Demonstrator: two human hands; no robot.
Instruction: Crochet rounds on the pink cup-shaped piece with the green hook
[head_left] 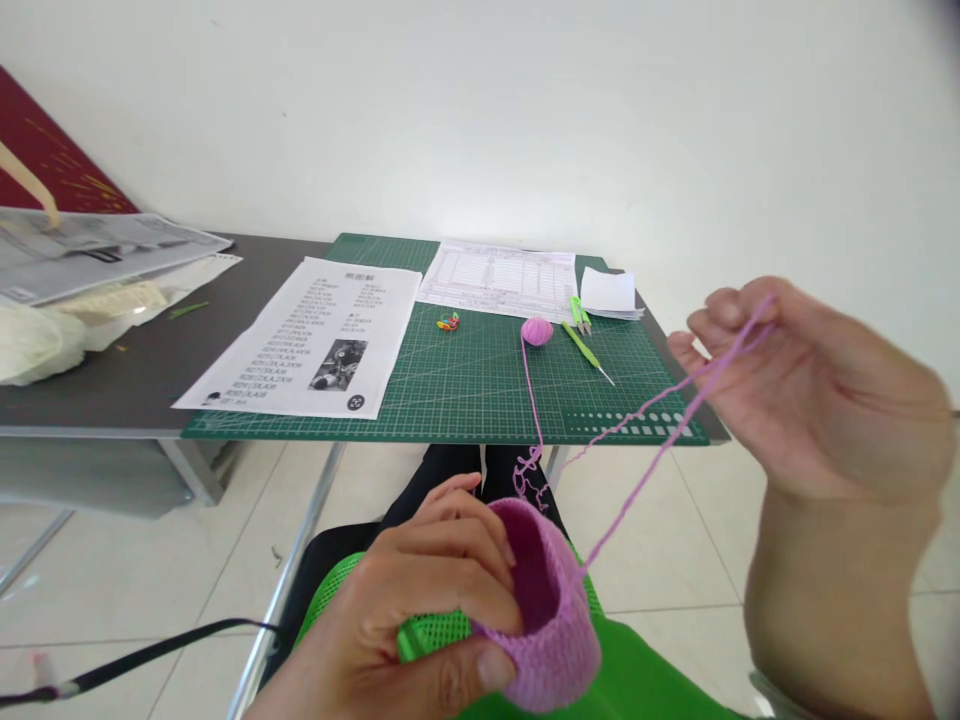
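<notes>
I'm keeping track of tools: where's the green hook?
In the head view, the green hook lies on the right side of the cutting mat, beside the yarn ball, below the snips.

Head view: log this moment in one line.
left hand: holds pink yarn cup; right hand: raised, yarn strand at fingers; yarn ball: on green mat; green-handled tool: on mat

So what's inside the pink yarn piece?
In the pink yarn piece, fingers of the left hand reach over the rim; shaded inner wall shows beside them. The deepest part is hidden.

Pink yarn [679, 432] crosses the free space between pouch [561, 655] and right hand [817, 400].
</notes>
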